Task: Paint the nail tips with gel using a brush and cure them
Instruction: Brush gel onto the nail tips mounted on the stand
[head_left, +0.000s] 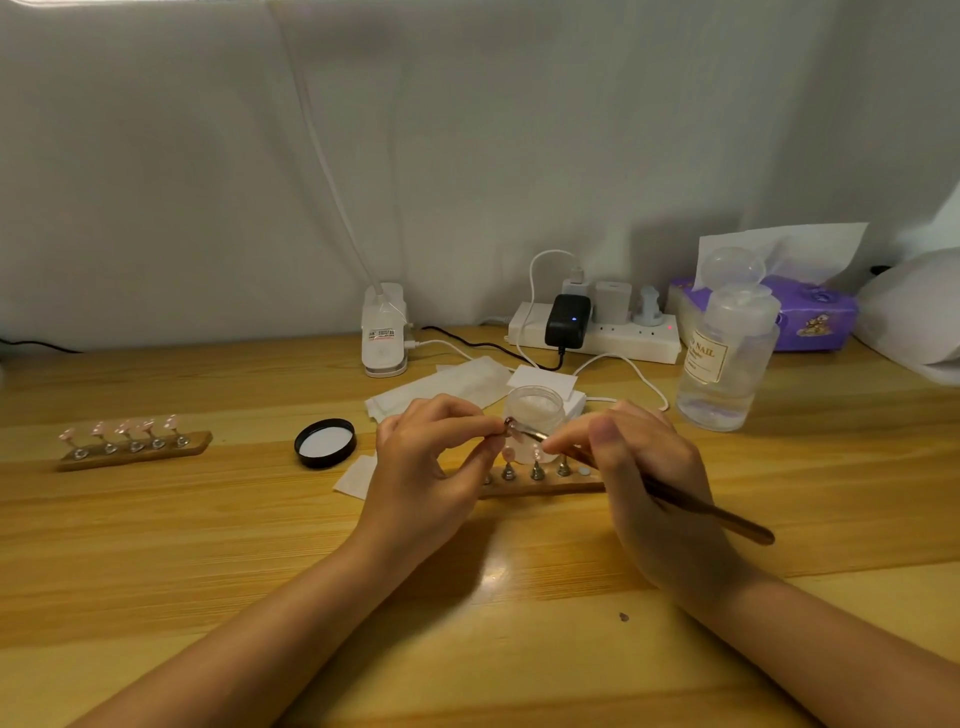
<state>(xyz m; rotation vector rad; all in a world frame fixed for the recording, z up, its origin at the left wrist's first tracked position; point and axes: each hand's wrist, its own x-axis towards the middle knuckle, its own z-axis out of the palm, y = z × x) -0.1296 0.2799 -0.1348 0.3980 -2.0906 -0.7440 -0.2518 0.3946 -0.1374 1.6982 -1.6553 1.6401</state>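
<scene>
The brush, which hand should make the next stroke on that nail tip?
The right hand: it already grips the brush, bristles at the nail tip that the left hand pinches steady.

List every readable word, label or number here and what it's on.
"NAIL": label on the clear pump bottle; the letters before it and the smaller lines beneath are too blurred.
Sticker on the white lamp clamp: too small to read.
Purple tissue box: pictures only, no legible text.

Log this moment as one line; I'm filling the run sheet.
left hand: pinches small pink nail tip | right hand: holds long brown wooden brush, bristles on tip | stage: painting
</scene>
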